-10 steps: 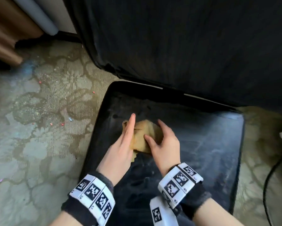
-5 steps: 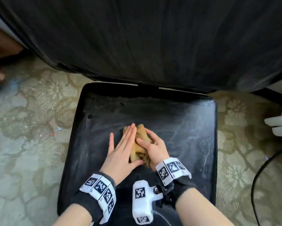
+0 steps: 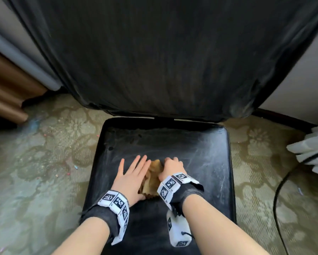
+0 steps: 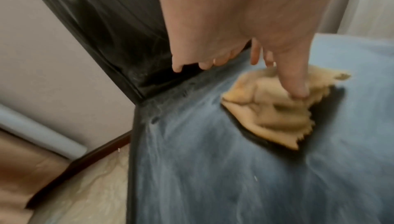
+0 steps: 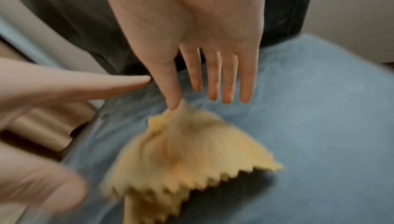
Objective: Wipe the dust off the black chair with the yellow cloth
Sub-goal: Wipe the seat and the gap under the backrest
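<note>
The black chair's seat [image 3: 200, 153] is streaked with pale dust, and its backrest [image 3: 163, 61] rises behind it. The yellow cloth [image 3: 153, 173] lies bunched in the middle of the seat between my two hands. My left hand [image 3: 134, 172] lies flat on the seat to the cloth's left with straight, spread fingers. In the left wrist view its thumb [image 4: 296, 82] presses down on the cloth [image 4: 266, 114]. My right hand [image 3: 172, 166] sits at the cloth's right side. In the right wrist view its fingers [image 5: 226, 79] are straight and its thumb tip touches the cloth's [image 5: 192, 143] peak.
Patterned carpet [image 3: 44, 172] surrounds the chair. A black cable [image 3: 277, 196] runs over the floor at the right, beside a white object [image 3: 312, 151]. Brown folds [image 3: 5, 89] stand at the far left against a pale wall with a dark baseboard.
My left hand turned from edge-on to flat on the seat. Both hands and the cloth slid back toward the seat's front, and the cloth bunched narrower. My head swung to centre the chair.
</note>
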Demonstrator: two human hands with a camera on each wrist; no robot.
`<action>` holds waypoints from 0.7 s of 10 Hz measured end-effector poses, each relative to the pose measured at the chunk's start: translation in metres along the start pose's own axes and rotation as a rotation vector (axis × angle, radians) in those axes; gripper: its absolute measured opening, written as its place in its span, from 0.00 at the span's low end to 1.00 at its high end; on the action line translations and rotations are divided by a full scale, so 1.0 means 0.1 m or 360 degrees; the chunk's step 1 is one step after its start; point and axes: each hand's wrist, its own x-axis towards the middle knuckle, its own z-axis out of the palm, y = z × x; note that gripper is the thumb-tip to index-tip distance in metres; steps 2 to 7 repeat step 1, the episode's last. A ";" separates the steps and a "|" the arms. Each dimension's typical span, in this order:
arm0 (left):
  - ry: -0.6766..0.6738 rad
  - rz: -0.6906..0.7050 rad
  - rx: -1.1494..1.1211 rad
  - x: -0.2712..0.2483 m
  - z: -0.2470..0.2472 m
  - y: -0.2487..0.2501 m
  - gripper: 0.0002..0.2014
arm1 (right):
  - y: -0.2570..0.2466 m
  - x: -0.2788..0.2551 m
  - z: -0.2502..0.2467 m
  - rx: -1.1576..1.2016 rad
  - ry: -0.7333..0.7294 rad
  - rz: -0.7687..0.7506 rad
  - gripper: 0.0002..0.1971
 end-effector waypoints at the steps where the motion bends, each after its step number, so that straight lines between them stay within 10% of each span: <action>1: 0.0112 0.0029 0.0015 -0.26 -0.40 0.00 0.51 | -0.09 -0.31 -0.49 -0.0056 -0.0011 -0.0099 0.04; 7: 0.0112 0.0029 0.0015 -0.26 -0.40 0.00 0.51 | -0.09 -0.31 -0.49 -0.0056 -0.0011 -0.0099 0.04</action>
